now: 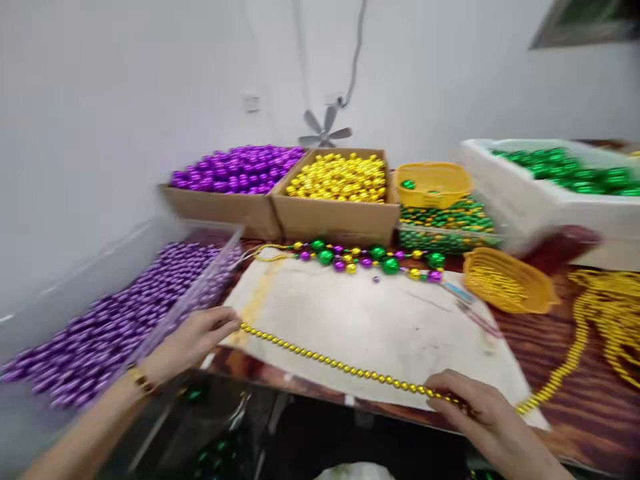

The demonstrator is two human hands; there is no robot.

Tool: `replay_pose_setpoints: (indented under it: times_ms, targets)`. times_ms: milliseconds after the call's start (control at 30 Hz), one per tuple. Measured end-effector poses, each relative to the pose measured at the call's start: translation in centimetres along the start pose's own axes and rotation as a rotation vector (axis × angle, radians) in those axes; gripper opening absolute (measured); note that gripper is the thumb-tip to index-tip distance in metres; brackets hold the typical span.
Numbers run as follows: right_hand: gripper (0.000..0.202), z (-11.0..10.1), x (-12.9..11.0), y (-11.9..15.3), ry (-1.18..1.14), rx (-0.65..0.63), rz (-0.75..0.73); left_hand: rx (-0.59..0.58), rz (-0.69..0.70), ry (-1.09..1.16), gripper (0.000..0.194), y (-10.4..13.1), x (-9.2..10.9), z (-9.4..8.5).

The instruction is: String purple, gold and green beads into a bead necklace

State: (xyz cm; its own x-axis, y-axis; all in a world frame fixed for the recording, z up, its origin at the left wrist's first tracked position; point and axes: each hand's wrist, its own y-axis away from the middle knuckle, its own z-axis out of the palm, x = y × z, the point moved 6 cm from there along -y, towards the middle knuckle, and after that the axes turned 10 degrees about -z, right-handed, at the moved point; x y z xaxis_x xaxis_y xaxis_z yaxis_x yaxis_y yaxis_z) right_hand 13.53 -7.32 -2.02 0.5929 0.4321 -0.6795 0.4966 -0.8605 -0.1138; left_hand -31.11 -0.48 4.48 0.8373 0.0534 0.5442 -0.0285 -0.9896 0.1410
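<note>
A string of small gold beads [330, 361] stretches taut across the front of a white cloth [360, 313]. Its left end is pinched in my left hand [213, 328], at the cloth's left front. My right hand [467, 403] closes round the strand near the front edge, and the beads run on from it to a gold pile [613, 313] at the right. Along the cloth's back edge lies a garland [367, 259] of green, purple and gold balls.
Boxes of purple balls [215, 205] and gold balls [335, 217] stand behind. A clear bin [200, 280] of purple beads is at left. Yellow baskets [543, 290] and a white foam box [565, 213] of green balls stand at right. The table edge runs in front.
</note>
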Motion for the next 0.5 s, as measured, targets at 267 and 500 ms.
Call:
replay_pose_setpoints:
  times_ms: [267, 500]
  targets:
    - [0.019, 6.1, -0.2, -3.1, 0.102, -0.041, -0.088, 0.13, -0.069, -0.473, 0.032, 3.3, -7.6, 3.1]
    - [0.026, 8.9, -0.9, -2.7, 0.045, -0.071, -0.154, 0.252, -0.124, -0.362, 0.029, 5.0, -12.1, 4.8]
